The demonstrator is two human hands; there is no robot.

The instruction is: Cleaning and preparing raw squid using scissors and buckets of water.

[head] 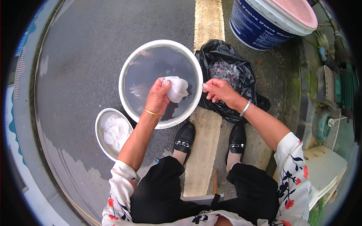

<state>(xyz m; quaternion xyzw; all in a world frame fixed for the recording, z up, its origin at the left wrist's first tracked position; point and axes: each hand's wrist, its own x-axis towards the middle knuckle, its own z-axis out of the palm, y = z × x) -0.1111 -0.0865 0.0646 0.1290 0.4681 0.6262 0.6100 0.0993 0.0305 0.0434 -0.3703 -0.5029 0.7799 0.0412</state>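
My left hand (158, 94) grips a soft white piece of squid or cuttlefish (176, 89) between thumb and fingers, above a round, white-rimmed basin (122, 93) of dark water. A few pale pieces show dimly in that water. Just past the basin's right rim is my right hand (222, 91), thumb and forefinger pinched together; no object shows in it. Under and behind it, an opened black plastic bag (246, 67) holds a heap of translucent, dark-flecked scraps (224, 71). Left of my left forearm, a smaller white bowl (98, 128) contains several white pieces (114, 131), partly hidden by the arm.
A large blue-and-white plastic bucket (257, 28) bearing writing stands at the upper right, with a pink mesh basket (295, 11) on top. My black shoes (184, 138) flank a pale painted stripe (202, 152) on the asphalt. Machinery with a green motor (349, 86) lies along the right.
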